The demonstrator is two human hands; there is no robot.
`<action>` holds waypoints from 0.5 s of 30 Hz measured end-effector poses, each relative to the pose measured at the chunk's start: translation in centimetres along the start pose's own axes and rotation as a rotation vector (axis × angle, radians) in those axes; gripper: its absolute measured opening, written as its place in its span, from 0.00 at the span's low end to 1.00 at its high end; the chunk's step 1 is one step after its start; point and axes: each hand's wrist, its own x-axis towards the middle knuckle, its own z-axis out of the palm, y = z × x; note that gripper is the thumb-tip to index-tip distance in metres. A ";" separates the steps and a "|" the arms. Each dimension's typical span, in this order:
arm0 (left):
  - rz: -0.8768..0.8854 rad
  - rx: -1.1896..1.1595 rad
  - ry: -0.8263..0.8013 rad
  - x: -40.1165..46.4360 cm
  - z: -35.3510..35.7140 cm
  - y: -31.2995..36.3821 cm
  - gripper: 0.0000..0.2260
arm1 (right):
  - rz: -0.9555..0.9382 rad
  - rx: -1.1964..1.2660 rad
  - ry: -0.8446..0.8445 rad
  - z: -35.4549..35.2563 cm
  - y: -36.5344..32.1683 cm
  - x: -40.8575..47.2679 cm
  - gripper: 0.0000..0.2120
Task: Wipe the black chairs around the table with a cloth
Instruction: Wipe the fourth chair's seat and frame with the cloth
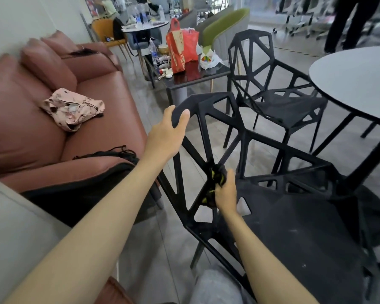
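Observation:
A black lattice chair [294, 227] stands in front of me, its dusty seat to the right and its open-work backrest to the left. My left hand [166, 133] grips the top edge of the backrest, thumb over the rim. My right hand [225, 191] holds a bunched black-and-yellow cloth [215, 178] pressed against the junction of the backrest struts. A second black chair [279, 106] of the same design stands farther back, beside the round white table [355, 80].
A brown leather sofa [42, 132] runs along the left with a pink floral bag [72, 108] and a dark garment on it. A low dark glass table [198, 75] holds red bags and clutter. A person's dark legs [347, 23] stand at the top right.

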 end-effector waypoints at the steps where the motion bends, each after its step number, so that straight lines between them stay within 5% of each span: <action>1: 0.000 -0.003 0.001 0.0 0.0 0.0 0.28 | -0.018 -0.016 -0.017 0.0 0.0 0.0 0.17; 8: 0.033 0.020 -0.002 0.0 -0.1 0.1 0.28 | -0.175 -0.008 0.053 0.2 -2.6 1.9 0.13; 12: 0.067 0.016 -0.008 -0.1 -0.5 0.1 0.24 | -0.138 0.005 0.022 -0.1 -0.8 1.0 0.19; 15: 0.101 0.279 0.022 2.6 -0.9 1.3 0.25 | -0.109 -0.014 -0.018 -0.6 -0.3 1.5 0.19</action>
